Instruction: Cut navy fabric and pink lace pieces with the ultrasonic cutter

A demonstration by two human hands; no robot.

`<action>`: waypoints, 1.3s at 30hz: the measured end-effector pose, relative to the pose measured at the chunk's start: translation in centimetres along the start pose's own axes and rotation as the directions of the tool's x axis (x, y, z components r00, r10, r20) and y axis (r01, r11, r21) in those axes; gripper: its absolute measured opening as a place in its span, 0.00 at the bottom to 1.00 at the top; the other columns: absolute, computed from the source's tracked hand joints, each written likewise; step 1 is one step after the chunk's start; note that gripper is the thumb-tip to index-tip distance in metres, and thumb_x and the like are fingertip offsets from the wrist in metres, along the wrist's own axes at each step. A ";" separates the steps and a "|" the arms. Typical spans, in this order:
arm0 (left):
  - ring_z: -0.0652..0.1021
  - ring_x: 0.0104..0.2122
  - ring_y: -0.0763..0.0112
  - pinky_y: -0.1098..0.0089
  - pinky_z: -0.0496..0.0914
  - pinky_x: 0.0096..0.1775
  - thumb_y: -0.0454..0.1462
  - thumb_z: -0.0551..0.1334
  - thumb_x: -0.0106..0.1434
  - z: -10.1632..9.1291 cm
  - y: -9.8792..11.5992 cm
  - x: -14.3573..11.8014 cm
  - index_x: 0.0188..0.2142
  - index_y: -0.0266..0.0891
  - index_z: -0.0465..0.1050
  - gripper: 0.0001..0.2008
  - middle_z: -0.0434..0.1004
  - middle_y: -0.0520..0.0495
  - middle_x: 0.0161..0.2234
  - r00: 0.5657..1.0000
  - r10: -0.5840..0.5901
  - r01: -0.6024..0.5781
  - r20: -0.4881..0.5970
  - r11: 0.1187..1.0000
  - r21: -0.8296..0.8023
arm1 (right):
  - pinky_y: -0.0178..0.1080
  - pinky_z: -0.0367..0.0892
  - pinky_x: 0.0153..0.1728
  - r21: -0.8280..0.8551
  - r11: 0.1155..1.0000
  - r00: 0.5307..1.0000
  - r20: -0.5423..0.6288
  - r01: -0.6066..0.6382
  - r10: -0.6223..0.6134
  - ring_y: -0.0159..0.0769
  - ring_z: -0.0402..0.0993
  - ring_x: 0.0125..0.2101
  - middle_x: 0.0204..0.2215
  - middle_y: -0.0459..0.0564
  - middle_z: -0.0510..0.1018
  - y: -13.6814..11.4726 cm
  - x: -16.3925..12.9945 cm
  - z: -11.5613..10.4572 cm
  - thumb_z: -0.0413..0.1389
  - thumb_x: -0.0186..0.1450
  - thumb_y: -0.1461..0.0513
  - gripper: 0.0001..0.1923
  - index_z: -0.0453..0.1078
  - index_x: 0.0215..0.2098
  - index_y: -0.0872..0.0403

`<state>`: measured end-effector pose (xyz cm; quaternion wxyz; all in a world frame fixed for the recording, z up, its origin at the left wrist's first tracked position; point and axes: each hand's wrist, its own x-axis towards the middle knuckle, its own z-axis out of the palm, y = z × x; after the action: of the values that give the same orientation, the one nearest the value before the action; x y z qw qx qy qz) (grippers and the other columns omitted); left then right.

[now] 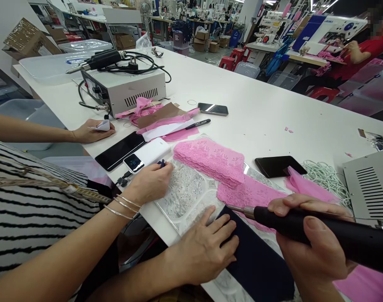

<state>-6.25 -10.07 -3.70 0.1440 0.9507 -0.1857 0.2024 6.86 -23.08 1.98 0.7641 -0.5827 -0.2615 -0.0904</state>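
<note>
My left hand lies with its fingers spread on a strip of navy fabric, pressing it against the marbled board. In my right hand is a thick black handheld tool with a slim metal tip. The tip points left, at the upper edge of the navy fabric, beside the pink lace; whether it touches is hard to tell. A folded stack of pink lace pieces rests on the board just beyond. Part of the navy fabric is hidden under my left fingers.
At my left, a co-worker's hand pinches something small and dark; the other hand holds white paper. Phones, a power bank, a marker, pale green cord and two grey boxes stand about the table.
</note>
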 end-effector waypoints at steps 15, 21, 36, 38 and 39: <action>0.73 0.53 0.59 0.52 0.61 0.59 0.43 0.54 0.70 -0.1 0.2 0.0 0.46 0.35 0.73 0.15 0.75 0.41 0.51 0.998 0.023 -0.023 -0.065 1.000 -0.001 | 0.41 0.67 0.22 0.047 0.999 0.999 -0.051 -0.015 0.018 0.34 0.66 0.21 0.26 0.45 0.73 -1.1 0.2 -0.1 0.55 0.51 0.64 0.06 0.70 0.29 0.52; 0.74 0.54 0.59 0.56 0.65 0.57 0.43 0.54 0.70 -0.1 1.4 -0.6 0.47 0.34 0.73 0.16 0.75 0.39 0.51 0.997 0.048 -0.049 -0.053 0.999 -0.022 | 0.43 0.66 0.22 0.053 0.998 1.000 0.003 -0.030 0.030 0.34 0.66 0.20 0.26 0.46 0.73 -1.7 -0.4 0.1 0.56 0.51 0.64 0.05 0.71 0.28 0.52; 0.75 0.52 0.53 0.58 0.68 0.53 0.46 0.53 0.70 0.6 2.5 -0.4 0.47 0.33 0.72 0.19 0.74 0.37 0.50 0.997 0.059 -0.060 -0.056 0.998 -0.020 | 0.44 0.64 0.22 0.022 0.995 0.995 -0.020 -0.097 0.097 0.34 0.65 0.20 0.26 0.45 0.72 -1.9 -1.4 0.3 0.55 0.48 0.64 0.07 0.69 0.27 0.52; 0.75 0.51 0.53 0.58 0.68 0.51 0.46 0.52 0.70 0.4 2.5 -0.4 0.47 0.33 0.72 0.19 0.74 0.37 0.50 0.998 0.059 -0.060 -0.030 0.998 -0.024 | 0.43 0.63 0.22 0.012 0.995 0.994 -0.033 -0.102 0.102 0.34 0.64 0.20 0.25 0.44 0.71 -2.1 -1.4 0.5 0.55 0.47 0.64 0.07 0.69 0.26 0.51; 0.74 0.51 0.53 0.58 0.68 0.51 0.46 0.51 0.71 0.4 2.5 -0.4 0.47 0.33 0.72 0.20 0.74 0.37 0.50 0.998 0.060 -0.061 -0.017 0.998 -0.025 | 0.43 0.62 0.22 0.005 0.995 0.994 -0.035 -0.101 0.101 0.34 0.64 0.20 0.24 0.44 0.71 -2.1 -1.4 0.5 0.54 0.46 0.64 0.07 0.69 0.26 0.51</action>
<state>-7.51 -12.34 -3.71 0.1514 0.9411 -0.2158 0.2119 4.59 -23.45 3.18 0.7732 -0.5923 -0.2181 -0.0614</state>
